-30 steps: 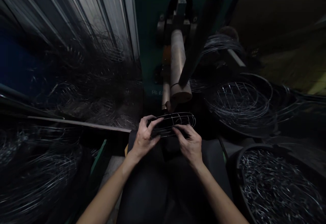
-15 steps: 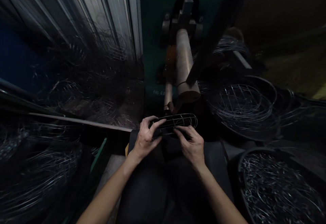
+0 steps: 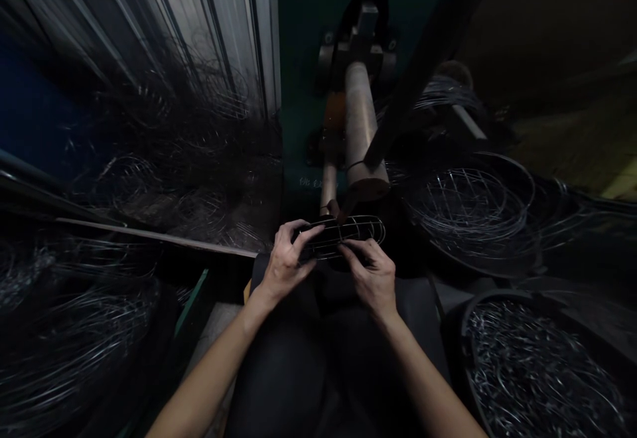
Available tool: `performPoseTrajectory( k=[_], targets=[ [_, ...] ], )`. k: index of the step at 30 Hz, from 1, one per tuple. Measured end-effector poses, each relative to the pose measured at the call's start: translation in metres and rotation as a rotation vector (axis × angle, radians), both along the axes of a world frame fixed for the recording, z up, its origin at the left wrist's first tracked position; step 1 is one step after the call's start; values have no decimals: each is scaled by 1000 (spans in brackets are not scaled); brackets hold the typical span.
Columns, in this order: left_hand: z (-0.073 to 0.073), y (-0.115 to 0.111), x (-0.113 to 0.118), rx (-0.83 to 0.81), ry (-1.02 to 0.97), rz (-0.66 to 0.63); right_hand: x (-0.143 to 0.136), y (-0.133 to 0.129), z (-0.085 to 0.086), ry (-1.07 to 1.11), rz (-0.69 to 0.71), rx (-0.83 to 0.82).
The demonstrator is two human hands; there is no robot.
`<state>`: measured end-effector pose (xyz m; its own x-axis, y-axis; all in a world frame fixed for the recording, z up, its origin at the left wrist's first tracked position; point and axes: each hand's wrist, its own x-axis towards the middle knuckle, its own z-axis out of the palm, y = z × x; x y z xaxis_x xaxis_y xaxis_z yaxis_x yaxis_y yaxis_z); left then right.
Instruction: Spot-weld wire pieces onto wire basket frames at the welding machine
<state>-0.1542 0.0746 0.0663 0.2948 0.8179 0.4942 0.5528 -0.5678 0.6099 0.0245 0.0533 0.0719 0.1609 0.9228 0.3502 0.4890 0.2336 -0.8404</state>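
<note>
A small rounded wire frame (image 3: 365,227) with thin crossbars sits between my two hands, under the tip of a machine's lower arm. My left hand (image 3: 288,262) grips its left end, with the thumb below and the fingers above. My right hand (image 3: 371,271) pinches its near edge right of the middle; whether a separate small piece is between those fingertips I cannot make out. Just beyond the frame is the copper-coloured electrode tip (image 3: 341,214), close to or touching the wires. The thick grey cylinder (image 3: 361,126) of the machine extends above it.
At the lower right stands a tub (image 3: 470,338) full of small bent wire pieces. Behind it, a round dark basin (image 3: 535,189) holds wire rings and grids. Wire bundles (image 3: 94,332) lie at the left, beside a green metal edge (image 3: 192,302). A dark slanted bar (image 3: 423,73) crosses the cylinder.
The wire frame has tilted and risen slightly, with its crossbars showing more openly beneath the electrode tip. Both hands keep their hold and have shifted up only a little.
</note>
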Motion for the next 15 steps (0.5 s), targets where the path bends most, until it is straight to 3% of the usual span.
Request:
performPoseTrajectory(
  k=[15],
  targets=[
    [-7, 14, 5, -7, 38, -8, 7, 9, -6, -17, -14, 20]
  ],
)
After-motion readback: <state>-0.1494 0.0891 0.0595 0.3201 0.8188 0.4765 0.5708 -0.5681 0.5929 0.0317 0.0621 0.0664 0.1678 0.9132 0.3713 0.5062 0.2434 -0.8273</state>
